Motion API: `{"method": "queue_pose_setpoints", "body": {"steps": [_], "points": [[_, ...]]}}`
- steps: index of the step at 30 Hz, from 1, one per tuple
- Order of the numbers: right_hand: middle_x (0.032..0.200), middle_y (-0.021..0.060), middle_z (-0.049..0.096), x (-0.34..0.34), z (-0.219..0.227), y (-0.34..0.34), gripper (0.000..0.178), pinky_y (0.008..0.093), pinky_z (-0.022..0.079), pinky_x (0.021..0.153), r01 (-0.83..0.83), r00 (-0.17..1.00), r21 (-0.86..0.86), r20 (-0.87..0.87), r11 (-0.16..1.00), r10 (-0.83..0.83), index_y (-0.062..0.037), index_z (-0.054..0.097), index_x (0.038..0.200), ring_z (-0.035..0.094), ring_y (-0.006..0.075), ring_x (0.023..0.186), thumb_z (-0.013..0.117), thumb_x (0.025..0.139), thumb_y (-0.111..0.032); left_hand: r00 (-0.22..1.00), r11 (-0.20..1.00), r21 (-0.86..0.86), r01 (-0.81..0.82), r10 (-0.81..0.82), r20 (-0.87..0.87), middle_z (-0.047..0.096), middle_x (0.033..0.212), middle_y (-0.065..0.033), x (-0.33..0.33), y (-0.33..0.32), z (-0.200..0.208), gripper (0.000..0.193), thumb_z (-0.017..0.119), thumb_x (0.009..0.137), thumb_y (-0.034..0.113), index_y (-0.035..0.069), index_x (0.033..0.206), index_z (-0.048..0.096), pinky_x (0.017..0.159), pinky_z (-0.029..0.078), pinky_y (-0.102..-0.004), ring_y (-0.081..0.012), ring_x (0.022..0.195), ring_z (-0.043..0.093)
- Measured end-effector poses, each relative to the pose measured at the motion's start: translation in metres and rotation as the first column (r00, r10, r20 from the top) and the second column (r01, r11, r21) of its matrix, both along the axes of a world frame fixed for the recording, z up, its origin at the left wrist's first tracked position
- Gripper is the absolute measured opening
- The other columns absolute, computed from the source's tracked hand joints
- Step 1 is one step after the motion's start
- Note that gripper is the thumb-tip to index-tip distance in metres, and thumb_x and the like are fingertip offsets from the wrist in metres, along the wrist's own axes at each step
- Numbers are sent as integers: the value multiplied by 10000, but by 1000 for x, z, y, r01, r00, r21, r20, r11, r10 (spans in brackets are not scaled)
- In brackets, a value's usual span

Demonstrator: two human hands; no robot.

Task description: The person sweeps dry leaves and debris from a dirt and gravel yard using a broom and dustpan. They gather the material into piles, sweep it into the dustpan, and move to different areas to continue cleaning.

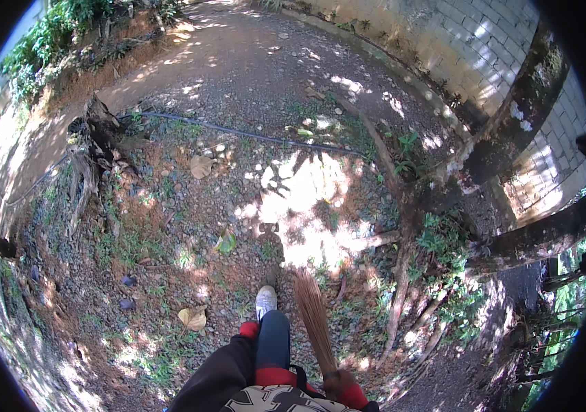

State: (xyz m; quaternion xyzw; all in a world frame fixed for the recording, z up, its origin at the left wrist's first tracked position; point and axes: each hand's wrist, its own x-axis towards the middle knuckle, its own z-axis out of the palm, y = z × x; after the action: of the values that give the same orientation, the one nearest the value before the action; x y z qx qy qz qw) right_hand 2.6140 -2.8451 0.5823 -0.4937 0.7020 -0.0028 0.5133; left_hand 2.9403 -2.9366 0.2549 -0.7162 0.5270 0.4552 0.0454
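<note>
My right hand (339, 383), below a red cuff, is closed around the bound end of a stick broom (315, 316). The broom's thin brown bristles point forward and slightly left, their tips over the gravelly ground. My left arm, in a dark sleeve (221, 374), reaches forward to a red cuff (249, 329) beside my leg; the left hand itself does not show. Ahead of me one light shoe (266, 301) is on the ground. A dry yellowish leaf (192, 317) lies to the left of it, and a green-and-yellow leaf (225, 240) lies farther ahead.
A weathered stump (94, 141) stands at far left, with a dark hose (238, 130) running right from near it. Exposed roots (399, 288) and leaning trunks (512, 130) occupy the right side. A block wall (471, 41) borders the dirt path (238, 48) beyond.
</note>
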Motion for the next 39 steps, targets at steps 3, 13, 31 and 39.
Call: {"method": "queue_pose_setpoints", "body": {"steps": [3,13,31,39], "points": [[770,141,643,8,15,-80,533,362,491,665,-57,998,5,4,998,57,30,632,849,619,230,703,822,534,-356,983,976,-135,170,-178,-44,648,910,-159,7,-55,32,265,541,783,333,120,860,678,749,491,-425,-320,876,625],[824,154,648,14,122,-278,625,341,520,671,204,974,-16,108,979,-201,47,627,943,627,213,728,836,503,-345,851,848,-93,522,-511,125,666,876,-119,50,-212,189,269,489,847,293,100,872,676,690,501,-424,-273,807,648],[785,21,594,-61,61,-695,302,251,494,603,251,903,-44,371,967,-218,-22,566,966,585,118,707,685,689,-35,-225,200,972,-124,948,-224,599,1043,-178,-194,-615,159,681,373,862,585,-45,1038,560,867,437,-397,-308,926,581],[849,66,616,-83,63,-813,380,357,488,732,134,879,-229,477,964,-9,-66,573,1078,598,206,797,681,730,-175,157,553,739,-386,828,-537,608,845,-128,-114,-733,180,460,442,886,443,12,847,595,723,454,-375,-270,750,574]]}}
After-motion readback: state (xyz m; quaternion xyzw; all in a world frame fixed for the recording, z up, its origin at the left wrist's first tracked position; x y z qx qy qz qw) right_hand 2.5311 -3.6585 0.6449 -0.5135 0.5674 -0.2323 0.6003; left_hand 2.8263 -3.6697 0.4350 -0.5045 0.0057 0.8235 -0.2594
